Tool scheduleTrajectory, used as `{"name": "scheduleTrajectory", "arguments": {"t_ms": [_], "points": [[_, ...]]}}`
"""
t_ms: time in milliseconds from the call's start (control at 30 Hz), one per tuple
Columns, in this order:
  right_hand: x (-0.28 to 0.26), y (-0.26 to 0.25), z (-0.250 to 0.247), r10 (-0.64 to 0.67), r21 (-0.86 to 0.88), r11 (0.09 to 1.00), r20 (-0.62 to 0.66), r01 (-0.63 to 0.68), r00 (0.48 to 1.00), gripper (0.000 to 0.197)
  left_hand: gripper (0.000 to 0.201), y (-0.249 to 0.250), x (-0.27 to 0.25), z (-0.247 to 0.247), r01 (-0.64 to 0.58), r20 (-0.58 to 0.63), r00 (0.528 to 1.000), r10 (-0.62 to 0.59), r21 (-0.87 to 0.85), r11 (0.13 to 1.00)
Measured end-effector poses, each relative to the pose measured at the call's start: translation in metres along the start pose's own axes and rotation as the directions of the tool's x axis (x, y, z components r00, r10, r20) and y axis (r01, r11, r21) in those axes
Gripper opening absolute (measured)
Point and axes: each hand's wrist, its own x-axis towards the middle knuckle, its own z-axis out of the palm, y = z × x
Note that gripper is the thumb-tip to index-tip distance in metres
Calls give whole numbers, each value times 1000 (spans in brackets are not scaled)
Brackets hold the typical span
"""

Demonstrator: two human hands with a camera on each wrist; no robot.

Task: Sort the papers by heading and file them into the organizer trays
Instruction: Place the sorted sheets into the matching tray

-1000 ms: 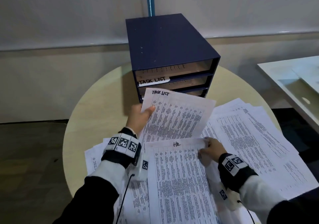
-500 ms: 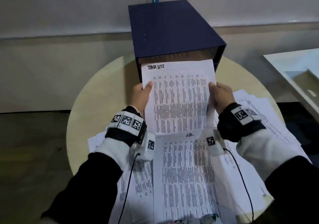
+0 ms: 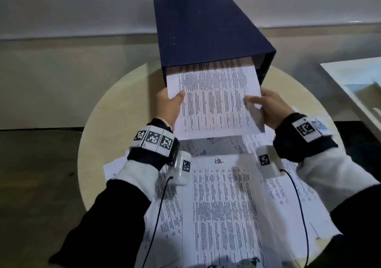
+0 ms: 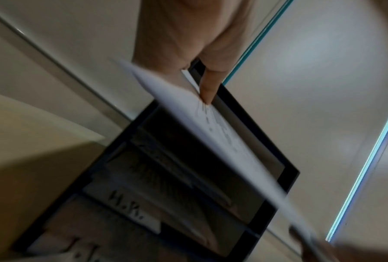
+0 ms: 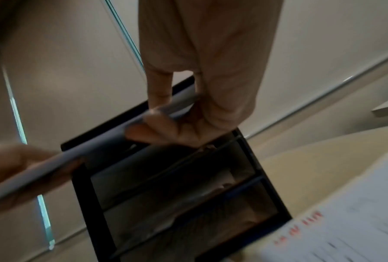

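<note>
— While our left hand [image 3: 169,104] and right hand [image 3: 266,106] pinch the sheet [image 3: 214,98] at nine and three o'clock, where is it?
— Partly inside the top tray of the organizer [image 3: 206,30] at twelve; we should keep it level, push evenly; the remaining papers [image 3: 224,206] wait on the worktop [image 3: 123,102].

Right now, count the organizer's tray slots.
3, stacked in the navy organizer: the top slot receiving the held sheet, the middle, the bottom. Any lower slot would be hidden.
</note>
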Motion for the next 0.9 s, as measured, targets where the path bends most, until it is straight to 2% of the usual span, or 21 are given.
{"name": "scheduleTrajectory", "arguments": {"t_ms": [67,133,200,300,433,533,600,633,733,800,867,900], "points": [[-11,14,-9,33,-38,999,32,-32,999,16,16,7,8,7,21,-26,999,-21,-9,1000],[-12,21,-17,31,0,1000,38,-31,999,16,10,9,15,13,48,-9,999,-48,-5,999],[-8,18,-20,14,69,998,-9,-14,1000,16,18,8,15,16,82,17,996,-82,-3,997],[5,0,-13,-20,164,986,-87,34,996,16,40,1,9,16,96,33,995,-96,26,995],[25,-24,6,-68,248,965,-91,88,994,18,43,-6,3,8,35,15,999,-35,0,999],[43,-35,19,-91,274,953,-150,130,984,17,33,-5,2,4,-94,-77,991,112,207,974],[55,-37,25,-95,236,960,-231,150,968,26,32,-6,2,4,-200,-101,961,257,385,901],[59,-38,29,-116,173,971,-260,164,959,22,33,-7,1,5,-265,-82,937,340,468,843],[68,-41,38,-122,-19,992,-321,123,939,10,31,-9,-4,10,-436,106,852,512,685,584],[76,-41,37,-106,-117,991,-366,67,924,9,29,-10,1,12,-494,261,818,513,775,393],[79,-42,34,-90,-168,986,-391,25,916,11,33,-9,11,14,-497,355,826,439,825,269],[79,-43,33,-86,-199,980,-392,7,916,11,34,-8,16,15,-489,378,838,392,839,237]]}}
